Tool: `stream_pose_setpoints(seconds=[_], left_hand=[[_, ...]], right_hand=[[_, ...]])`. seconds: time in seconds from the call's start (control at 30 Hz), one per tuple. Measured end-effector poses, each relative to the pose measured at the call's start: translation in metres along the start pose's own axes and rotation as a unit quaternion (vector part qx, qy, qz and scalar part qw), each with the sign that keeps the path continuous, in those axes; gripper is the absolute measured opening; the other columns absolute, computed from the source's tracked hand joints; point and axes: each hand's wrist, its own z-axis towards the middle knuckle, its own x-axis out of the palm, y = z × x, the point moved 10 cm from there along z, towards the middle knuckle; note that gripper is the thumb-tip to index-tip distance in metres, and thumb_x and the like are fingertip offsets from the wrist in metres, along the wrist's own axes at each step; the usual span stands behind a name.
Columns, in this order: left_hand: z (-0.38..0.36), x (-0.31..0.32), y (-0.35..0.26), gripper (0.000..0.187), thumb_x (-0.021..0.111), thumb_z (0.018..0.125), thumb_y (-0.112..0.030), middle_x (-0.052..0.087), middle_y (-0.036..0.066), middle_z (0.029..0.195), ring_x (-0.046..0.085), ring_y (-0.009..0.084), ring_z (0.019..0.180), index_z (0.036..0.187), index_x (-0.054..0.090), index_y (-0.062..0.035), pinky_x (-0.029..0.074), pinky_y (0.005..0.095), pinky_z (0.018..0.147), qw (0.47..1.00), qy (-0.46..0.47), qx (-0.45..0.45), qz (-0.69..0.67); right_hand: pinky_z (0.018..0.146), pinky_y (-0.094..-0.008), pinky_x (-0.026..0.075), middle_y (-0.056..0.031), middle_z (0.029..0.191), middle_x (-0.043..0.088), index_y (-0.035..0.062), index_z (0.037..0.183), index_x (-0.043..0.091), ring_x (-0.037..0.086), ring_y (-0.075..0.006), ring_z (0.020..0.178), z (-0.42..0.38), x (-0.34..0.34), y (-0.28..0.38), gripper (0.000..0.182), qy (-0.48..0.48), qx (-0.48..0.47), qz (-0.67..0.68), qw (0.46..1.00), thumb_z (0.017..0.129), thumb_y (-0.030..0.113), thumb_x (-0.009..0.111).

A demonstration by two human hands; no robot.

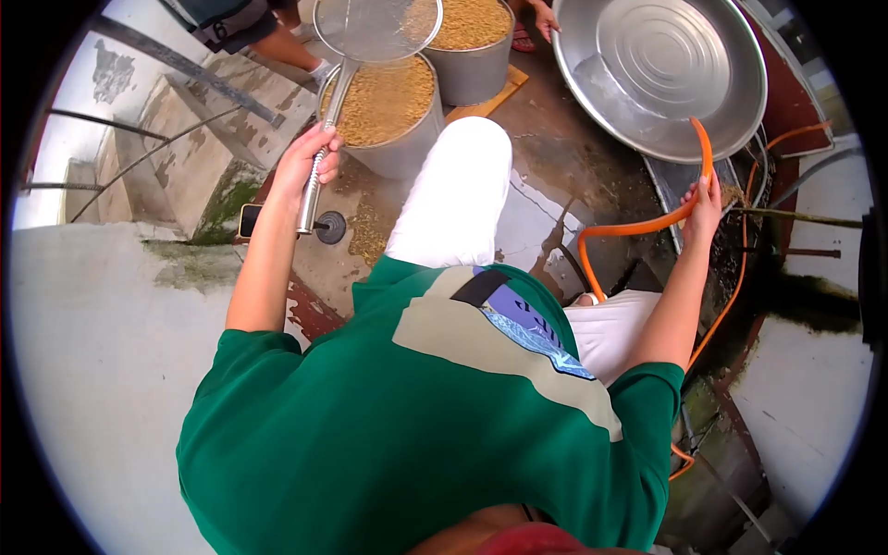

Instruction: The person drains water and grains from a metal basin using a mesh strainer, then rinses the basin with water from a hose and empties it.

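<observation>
My left hand (310, 165) is wrapped round the metal handle of a round mesh strainer (379, 26). The strainer is above two metal pots filled with yellow-brown pieces, one pot nearer (393, 153) and one behind it (467, 72). My right hand (705, 208) grips an orange hose (638, 228) near its end, which points up at the rim of a large, shallow metal basin (668, 55). The basin is tilted, with a little water on its inner surface.
Another person's hand (544, 18) touches the basin's left rim. A person's leg (285, 48) is at upper left, by concrete steps (208, 153). A black round object (330, 227) lies on the wet floor. A wooden board (499, 92) is under the back pot.
</observation>
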Motion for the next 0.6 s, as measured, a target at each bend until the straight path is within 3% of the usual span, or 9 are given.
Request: stream_pose_setpoints(seconds=[0.27, 0.33, 0.47, 0.53, 0.6], left_hand=[[0.083, 0.154, 0.030, 0.021, 0.047, 0.090, -0.012, 0.047, 0.005, 0.075, 0.038, 0.0066, 0.050, 0.104, 0.044, 0.0032, 0.032, 0.0186, 0.040, 0.987, 0.117, -0.080, -0.074], [0.110, 0.189, 0.065, 0.015, 0.047, 0.089, -0.011, 0.047, 0.006, 0.075, 0.038, 0.0076, 0.050, 0.096, 0.044, 0.0021, 0.034, 0.0192, 0.041, 0.973, 0.144, -0.140, -0.111], [0.148, 0.220, 0.162, 0.016, 0.044, 0.091, -0.014, 0.045, 0.004, 0.069, 0.038, 0.0069, 0.047, 0.087, 0.043, 0.0008, 0.033, 0.0191, 0.038, 0.965, 0.054, -0.238, -0.093], [0.165, 0.223, 0.223, 0.021, 0.044, 0.091, -0.018, 0.043, 0.002, 0.061, 0.037, 0.0072, 0.044, 0.082, 0.043, 0.0012, 0.034, 0.0194, 0.038, 0.937, 0.053, -0.329, -0.102], [0.182, 0.220, 0.272, 0.024, 0.042, 0.091, -0.019, 0.040, 0.000, 0.056, 0.038, 0.0069, 0.043, 0.078, 0.044, 0.0014, 0.035, 0.0193, 0.037, 0.932, 0.030, -0.358, -0.049]], right_hand=[[0.051, -0.0219, 0.041, 0.0006, 0.070, 0.048, 0.0103, 0.123, 0.047, 0.045, -0.0078, 0.056, -0.014, -0.011, 0.016, 0.034, -0.028, 0.005, -0.010, 1.000, 0.089, 0.015, 0.050], [0.050, -0.0219, 0.041, 0.0008, 0.070, 0.049, 0.0105, 0.124, 0.047, 0.045, -0.0073, 0.056, -0.017, -0.015, 0.018, 0.034, -0.026, 0.005, -0.012, 1.000, 0.090, 0.015, 0.049], [0.050, -0.0208, 0.041, 0.0014, 0.070, 0.049, 0.0099, 0.125, 0.047, 0.045, -0.0063, 0.057, -0.025, -0.020, 0.025, 0.035, -0.024, 0.007, -0.016, 1.000, 0.090, 0.014, 0.049], [0.050, -0.0206, 0.041, 0.0015, 0.070, 0.049, 0.0099, 0.125, 0.046, 0.045, -0.0061, 0.057, -0.027, -0.023, 0.027, 0.035, -0.016, 0.007, -0.013, 1.000, 0.090, 0.014, 0.048], [0.050, -0.0204, 0.040, 0.0015, 0.070, 0.049, 0.0095, 0.125, 0.046, 0.045, -0.0059, 0.057, -0.030, -0.027, 0.031, 0.036, -0.017, 0.001, -0.016, 1.000, 0.090, 0.015, 0.048]])
